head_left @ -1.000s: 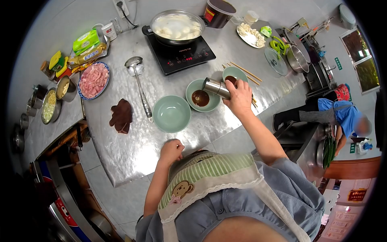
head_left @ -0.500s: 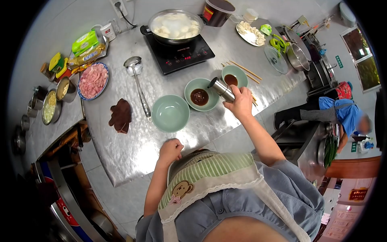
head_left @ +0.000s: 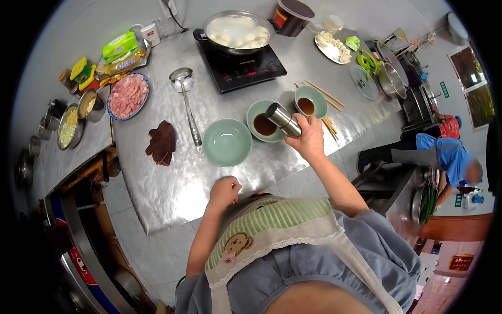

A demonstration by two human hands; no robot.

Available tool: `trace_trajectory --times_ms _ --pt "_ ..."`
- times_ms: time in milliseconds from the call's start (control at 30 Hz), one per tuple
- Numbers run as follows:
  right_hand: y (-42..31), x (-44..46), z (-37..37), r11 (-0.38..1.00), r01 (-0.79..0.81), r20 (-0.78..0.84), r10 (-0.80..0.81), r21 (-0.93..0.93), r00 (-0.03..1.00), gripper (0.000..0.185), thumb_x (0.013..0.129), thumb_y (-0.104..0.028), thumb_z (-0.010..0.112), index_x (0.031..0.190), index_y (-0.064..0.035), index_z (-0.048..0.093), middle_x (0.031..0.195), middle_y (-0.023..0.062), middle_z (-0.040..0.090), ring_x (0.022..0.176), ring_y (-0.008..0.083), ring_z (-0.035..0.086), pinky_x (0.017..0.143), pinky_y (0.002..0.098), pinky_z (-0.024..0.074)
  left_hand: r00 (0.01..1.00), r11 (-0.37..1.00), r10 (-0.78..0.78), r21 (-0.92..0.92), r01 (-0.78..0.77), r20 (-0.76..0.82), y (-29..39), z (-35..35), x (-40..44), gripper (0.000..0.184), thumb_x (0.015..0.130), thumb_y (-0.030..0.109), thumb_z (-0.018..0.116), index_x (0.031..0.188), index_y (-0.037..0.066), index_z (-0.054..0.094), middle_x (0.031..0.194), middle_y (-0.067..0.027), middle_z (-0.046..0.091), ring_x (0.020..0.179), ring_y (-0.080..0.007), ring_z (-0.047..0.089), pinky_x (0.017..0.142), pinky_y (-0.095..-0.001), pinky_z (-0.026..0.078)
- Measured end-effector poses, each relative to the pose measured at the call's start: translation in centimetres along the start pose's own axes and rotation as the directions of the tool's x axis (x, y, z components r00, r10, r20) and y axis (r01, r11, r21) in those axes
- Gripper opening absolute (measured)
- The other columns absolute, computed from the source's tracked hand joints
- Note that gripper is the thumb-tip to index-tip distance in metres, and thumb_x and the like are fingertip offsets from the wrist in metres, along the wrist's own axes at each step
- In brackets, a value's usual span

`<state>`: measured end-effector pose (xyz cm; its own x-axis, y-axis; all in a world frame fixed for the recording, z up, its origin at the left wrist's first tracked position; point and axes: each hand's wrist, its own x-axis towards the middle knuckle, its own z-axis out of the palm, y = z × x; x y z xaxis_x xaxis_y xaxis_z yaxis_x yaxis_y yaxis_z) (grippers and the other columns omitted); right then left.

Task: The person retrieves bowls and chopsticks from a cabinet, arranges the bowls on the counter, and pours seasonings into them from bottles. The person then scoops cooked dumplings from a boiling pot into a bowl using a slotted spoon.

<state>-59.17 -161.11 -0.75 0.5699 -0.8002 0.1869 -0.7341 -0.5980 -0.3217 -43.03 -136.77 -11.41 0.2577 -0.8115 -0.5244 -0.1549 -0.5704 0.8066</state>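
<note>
My right hand (head_left: 309, 140) is closed round a stainless-steel seasoning shaker (head_left: 283, 120), which is tilted over a green bowl (head_left: 254, 132) of dark brown sauce. A smaller green bowl (head_left: 317, 100) with similar sauce stands just beyond the shaker. To the left is a larger green bowl (head_left: 226, 150) with nothing in it. My left hand (head_left: 225, 191) is curled into a fist at the table's near edge, below that larger bowl, and nothing shows in it. A metal ladle (head_left: 189, 111) lies left of the bowls, and a dark brown cloth-like item (head_left: 161, 144) is beside it.
A pan (head_left: 238, 47) of steaming white food stands on an induction cooker (head_left: 242, 68). Chopsticks (head_left: 325, 96) lie by the small bowl. Raw meat fills a plate (head_left: 112, 116) at left; dumplings (head_left: 333, 47) are at the back right. A person in blue (head_left: 444, 152) works at right.
My right hand and the shaker have shifted slightly, and the shaker now covers more of the sauce bowl's right side. The whole table view has moved a little right and up. My left fist stays put.
</note>
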Motion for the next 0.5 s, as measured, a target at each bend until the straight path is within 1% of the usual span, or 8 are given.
trace_trajectory --times_ms 67,100,167,233,267,300,333,500 --pt "-1.3 -0.1 0.0 0.996 0.089 -0.005 -0.089 0.005 0.996 0.069 0.058 -0.019 0.085 0.123 -0.0204 0.06 0.101 0.0091 0.053 0.101 0.0312 0.051 0.087 0.0448 0.0443 1.0 1.0 -0.004 0.0 0.004 -0.006 0.0 0.0 0.0 0.016 0.09 0.014 0.059 0.082 0.001 0.065 0.061 -0.0086 0.066 0.051 -0.0167 0.066 0.05 -0.0287 0.051" --pt "-1.8 -0.2 0.1 0.995 0.095 -0.001 -0.095 0.006 0.995 0.069 0.058 -0.019 0.085 0.123 -0.0204 0.06 0.101 0.0091 0.053 0.101 0.0312 0.051 0.087 0.0448 0.0443 1.0 1.0 0.001 0.016 -0.001 -0.01 0.0 0.0 -0.1 0.017 0.09 0.015 0.059 0.082 0.002 0.065 0.061 -0.0085 0.066 0.051 -0.017 0.066 0.05 -0.0292 0.051" --pt "-3.1 -0.3 0.4 0.977 0.203 -0.022 -0.205 -0.063 0.979 0.067 0.059 -0.02 0.085 0.122 -0.0193 0.06 0.104 0.0105 0.054 0.101 0.0319 0.052 0.087 0.0443 0.0463 1.0 1.0 0.002 0.027 -0.001 -0.019 -0.1 0.0 -0.2 0.017 0.09 0.015 0.06 0.081 0.002 0.065 0.062 -0.0084 0.066 0.051 -0.0173 0.066 0.051 -0.0297 0.051" --pt "-4.4 -0.4 0.3 0.971 0.226 0.005 -0.226 -0.081 0.974 0.068 0.059 -0.019 0.084 0.123 -0.0199 0.06 0.105 0.0104 0.054 0.101 0.0317 0.052 0.087 0.0445 0.045 0.999 1.0 0.017 0.012 -0.017 -0.033 -0.2 0.0 -0.3 0.016 0.09 0.016 0.06 0.082 0.003 0.066 0.06 -0.0076 0.066 0.05 -0.0175 0.065 0.052 -0.0308 0.051" --pt "-4.8 -0.5 0.4 0.957 0.266 0.001 -0.268 -0.112 0.963 0.068 0.06 -0.019 0.084 0.124 -0.0201 0.06 0.106 0.0104 0.054 0.102 0.0318 0.052 0.087 0.0445 0.0442 0.999 1.0 0.016 0.007 -0.016 -0.037 -0.4 -0.1 -0.3 0.016 0.09 0.016 0.06 0.082 0.003 0.066 0.06 -0.0076 0.066 0.05 -0.0175 0.065 0.052 -0.0308 0.051" --pt "-5.2 -0.5 0.5 0.941 0.306 -0.001 -0.309 -0.143 0.951 0.068 0.06 -0.019 0.084 0.124 -0.0203 0.06 0.106 0.0104 0.054 0.103 0.0318 0.051 0.088 0.0446 0.0435 0.999 0.999 0.027 0.03 -0.026 -0.026 -0.7 -0.1 -0.1 0.016 0.089 0.017 0.06 0.086 0.002 0.066 0.061 -0.0081 0.066 0.05 -0.0172 0.065 0.051 -0.0306 0.051" --pt "-5.4 -0.4 0.7 0.935 0.32 -0.004 -0.325 -0.152 0.946 0.07 0.06 -0.019 0.084 0.125 -0.0208 0.059 0.107 0.0106 0.053 0.105 0.0318 0.051 0.09 0.0447 0.0427 0.999 0.998 0.036 0.053 -0.035 -0.014 -0.8 -0.1 -0.1 0.017 0.089 0.017 0.059 0.089 0.002 0.066 0.062 -0.0086 0.067 0.051 -0.0169 0.066 0.05 -0.0304 0.051" --pt "-6.5 -0.3 0.7 0.906 0.372 -0.01 -0.382 -0.203 0.924 0.073 0.058 -0.017 0.084 0.126 -0.0219 0.059 0.111 0.0108 0.052 0.107 0.0313 0.05 0.092 0.0444 0.0417 0.998 0.995 0.057 0.078 -0.054 -0.031 -1.1 -0.1 -0.1 0.016 0.09 0.016 0.06 0.088 0.002 0.067 0.064 -0.0095 0.067 0.051 -0.0178 0.066 0.05 -0.0307 0.051"
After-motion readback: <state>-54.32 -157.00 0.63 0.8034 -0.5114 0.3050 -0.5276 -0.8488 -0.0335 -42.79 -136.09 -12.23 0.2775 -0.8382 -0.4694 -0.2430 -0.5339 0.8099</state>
